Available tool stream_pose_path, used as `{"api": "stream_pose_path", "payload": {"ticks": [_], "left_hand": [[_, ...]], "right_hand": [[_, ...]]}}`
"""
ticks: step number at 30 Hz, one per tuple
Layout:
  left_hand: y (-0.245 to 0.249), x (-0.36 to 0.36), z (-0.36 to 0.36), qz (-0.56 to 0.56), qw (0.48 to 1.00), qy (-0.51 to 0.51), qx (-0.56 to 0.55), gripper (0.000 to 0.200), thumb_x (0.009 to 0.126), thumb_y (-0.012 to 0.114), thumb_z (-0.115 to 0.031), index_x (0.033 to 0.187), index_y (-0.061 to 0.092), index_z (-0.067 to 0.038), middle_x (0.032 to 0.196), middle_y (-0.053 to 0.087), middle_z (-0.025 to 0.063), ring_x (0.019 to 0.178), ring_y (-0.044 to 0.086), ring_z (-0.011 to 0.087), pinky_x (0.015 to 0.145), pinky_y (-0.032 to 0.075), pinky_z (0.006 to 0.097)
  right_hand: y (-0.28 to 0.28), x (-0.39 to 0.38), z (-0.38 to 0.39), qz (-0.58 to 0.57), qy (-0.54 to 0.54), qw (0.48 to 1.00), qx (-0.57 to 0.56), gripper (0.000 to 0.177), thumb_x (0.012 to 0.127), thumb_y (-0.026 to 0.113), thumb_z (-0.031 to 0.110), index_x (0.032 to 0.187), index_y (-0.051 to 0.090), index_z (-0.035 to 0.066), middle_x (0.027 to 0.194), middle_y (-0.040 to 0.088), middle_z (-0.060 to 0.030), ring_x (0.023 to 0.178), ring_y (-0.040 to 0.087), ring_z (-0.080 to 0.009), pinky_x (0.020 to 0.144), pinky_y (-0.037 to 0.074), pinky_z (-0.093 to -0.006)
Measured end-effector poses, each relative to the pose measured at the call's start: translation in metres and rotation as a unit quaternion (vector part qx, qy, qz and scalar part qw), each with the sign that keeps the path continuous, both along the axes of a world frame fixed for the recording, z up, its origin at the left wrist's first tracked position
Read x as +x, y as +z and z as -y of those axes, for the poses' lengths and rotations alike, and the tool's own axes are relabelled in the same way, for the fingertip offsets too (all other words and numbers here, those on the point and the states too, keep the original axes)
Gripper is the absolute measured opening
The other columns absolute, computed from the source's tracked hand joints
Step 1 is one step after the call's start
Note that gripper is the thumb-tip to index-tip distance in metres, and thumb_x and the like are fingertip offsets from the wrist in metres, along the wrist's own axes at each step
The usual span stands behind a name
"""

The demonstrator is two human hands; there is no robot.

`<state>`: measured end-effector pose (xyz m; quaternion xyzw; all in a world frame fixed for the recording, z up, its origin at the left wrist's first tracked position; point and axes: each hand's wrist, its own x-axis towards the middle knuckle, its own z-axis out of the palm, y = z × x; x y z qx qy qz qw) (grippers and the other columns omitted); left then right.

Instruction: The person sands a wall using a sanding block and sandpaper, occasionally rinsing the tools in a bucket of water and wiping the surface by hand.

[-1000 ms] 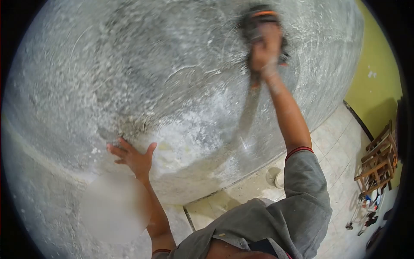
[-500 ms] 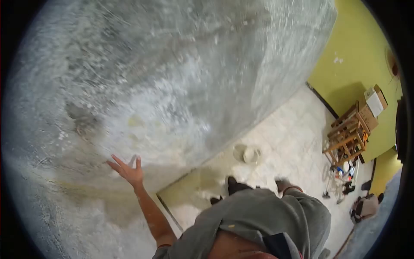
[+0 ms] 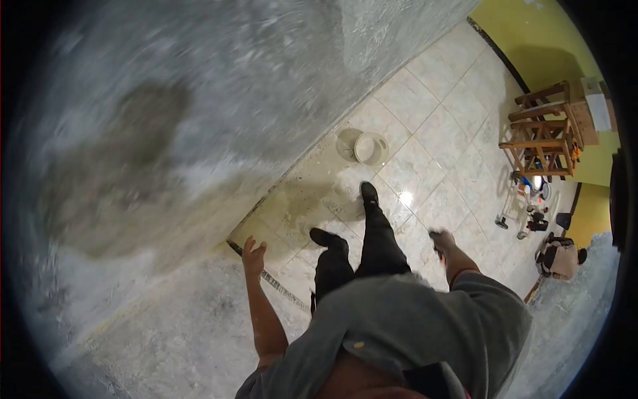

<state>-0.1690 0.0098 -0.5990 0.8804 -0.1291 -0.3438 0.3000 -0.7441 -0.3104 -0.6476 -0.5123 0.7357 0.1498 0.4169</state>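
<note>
My left hand [image 3: 254, 258] is raised beside the grey wall [image 3: 252, 86], near the corner where it meets the floor. Its fingers are apart and it holds nothing. Lower right of my feet, my right hand [image 3: 448, 242] hangs over the tiled floor [image 3: 458, 166] with its fingers closed. A small dark thing shows at its fingers, too blurred to name. On the floor beside the wall stands a pale bucket [image 3: 359, 148], ahead of my shoes.
Wooden stools [image 3: 541, 133] stand against the yellow-green wall [image 3: 538, 33] at right, with a cardboard box [image 3: 583, 123] by them. Several tools and small items [image 3: 531, 206] lie below. A bag-like bundle [image 3: 561, 259] sits near the right edge.
My view has tilted down, showing more floor and my legs. My left hand has come away from the pale wall patch, toward the floor corner. My right hand is more visible.
</note>
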Motion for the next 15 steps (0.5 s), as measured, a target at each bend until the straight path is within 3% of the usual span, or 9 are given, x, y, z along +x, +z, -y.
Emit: {"api": "stream_pose_path", "payload": {"ticks": [1, 3, 4, 5, 6, 9, 12, 13, 15], "left_hand": [[0.006, 0.001, 0.041, -0.024, 0.996, 0.064, -0.057, 0.061, 0.088, 0.074, -0.029, 0.137, 0.05, -0.003, 0.129, 0.059, 0.0156, 0.112, 0.058, 0.0238, 0.094, 0.047, 0.0348], [-0.023, -0.012, 0.076, -0.025, 0.993, 0.046, -0.104, 0.06, 0.087, 0.075, -0.028, 0.136, 0.051, -0.003, 0.126, 0.06, 0.014, 0.112, 0.058, 0.0217, 0.093, 0.048, 0.0342], [-0.04, -0.023, 0.083, -0.034, 0.986, 0.033, -0.16, 0.058, 0.087, 0.075, -0.028, 0.134, 0.052, -0.002, 0.124, 0.06, 0.0125, 0.112, 0.058, 0.0197, 0.093, 0.048, 0.0335], [-0.071, -0.037, 0.075, -0.06, 0.99, -0.003, -0.13, 0.056, 0.087, 0.075, -0.027, 0.133, 0.053, -0.004, 0.123, 0.061, 0.0109, 0.11, 0.059, 0.0183, 0.092, 0.049, 0.0339], [-0.102, -0.054, 0.063, -0.088, 0.99, -0.038, -0.1, 0.053, 0.088, 0.075, -0.025, 0.133, 0.054, -0.006, 0.122, 0.061, 0.0094, 0.108, 0.06, 0.0169, 0.091, 0.049, 0.0343], [-0.125, -0.135, 0.053, -0.141, 0.955, -0.2, 0.165, 0.057, 0.081, 0.077, -0.042, 0.126, 0.06, -0.012, 0.118, 0.066, 0.0112, 0.107, 0.064, 0.029, 0.091, 0.051, 0.0428], [-0.128, -0.206, 0.056, -0.169, 0.762, -0.365, 0.507, 0.078, 0.071, 0.067, -0.074, 0.126, 0.062, -0.019, 0.117, 0.067, 0.015, 0.113, 0.062, 0.0363, 0.095, 0.048, 0.0508], [-0.136, -0.226, 0.03, -0.226, 0.71, -0.416, 0.521, 0.066, 0.076, 0.065, -0.069, 0.116, 0.068, -0.017, 0.115, 0.068, 0.0167, 0.112, 0.062, 0.037, 0.096, 0.047, 0.0523], [-0.112, -0.251, 0.048, -0.325, 0.728, -0.336, 0.502, 0.044, 0.087, 0.059, -0.053, 0.095, 0.073, -0.011, 0.108, 0.068, 0.0183, 0.107, 0.063, 0.0392, 0.097, 0.045, 0.0559]], "right_hand": [[-0.025, 0.047, 0.063, -0.016, 0.057, 0.998, 0.008, 0.056, 0.085, 0.066, 0.052, 0.088, 0.065, -0.004, 0.065, 0.063, -0.0173, 0.059, 0.066, -0.0251, 0.052, 0.05, -0.0416], [-0.123, 0.11, 0.151, 0.095, 0.171, 0.959, -0.205, 0.06, 0.089, 0.061, 0.055, 0.083, 0.066, -0.004, 0.072, 0.067, -0.0214, 0.064, 0.067, -0.0303, 0.063, 0.052, -0.0436], [-0.066, 0.181, 0.191, 0.125, 0.122, 0.972, -0.155, 0.058, 0.091, 0.059, 0.054, 0.092, 0.066, -0.004, 0.079, 0.068, -0.0212, 0.074, 0.069, -0.0279, 0.067, 0.052, -0.0397], [-0.103, 0.21, 0.215, 0.245, 0.064, 0.939, -0.232, 0.055, 0.092, 0.06, 0.05, 0.103, 0.064, -0.003, 0.087, 0.069, -0.0187, 0.08, 0.067, -0.0241, 0.07, 0.051, -0.0381], [-0.149, 0.227, 0.242, 0.282, 0.049, 0.938, -0.195, 0.053, 0.092, 0.062, 0.047, 0.11, 0.061, -0.002, 0.09, 0.069, -0.0142, 0.078, 0.064, -0.0208, 0.072, 0.05, -0.0372], [-0.224, 0.273, 0.277, 0.367, -0.005, 0.922, -0.12, 0.055, 0.089, 0.064, 0.048, 0.111, 0.062, -0.002, 0.091, 0.069, -0.0178, 0.085, 0.068, -0.0247, 0.075, 0.051, -0.0356], [-0.316, 0.273, 0.282, 0.375, -0.024, 0.919, -0.118, 0.049, 0.086, 0.068, 0.041, 0.108, 0.063, -0.002, 0.09, 0.069, -0.0161, 0.085, 0.068, -0.0238, 0.076, 0.052, -0.0355], [-0.345, 0.269, 0.282, 0.315, -0.024, 0.947, -0.063, 0.047, 0.085, 0.069, 0.039, 0.107, 0.063, -0.002, 0.091, 0.069, -0.0156, 0.084, 0.068, -0.0229, 0.076, 0.052, -0.0357], [-0.412, 0.263, 0.269, 0.267, -0.063, 0.961, -0.015, 0.046, 0.082, 0.071, 0.033, 0.111, 0.061, -0.002, 0.089, 0.069, -0.015, 0.078, 0.068, -0.0218, 0.072, 0.053, -0.0374]]}}
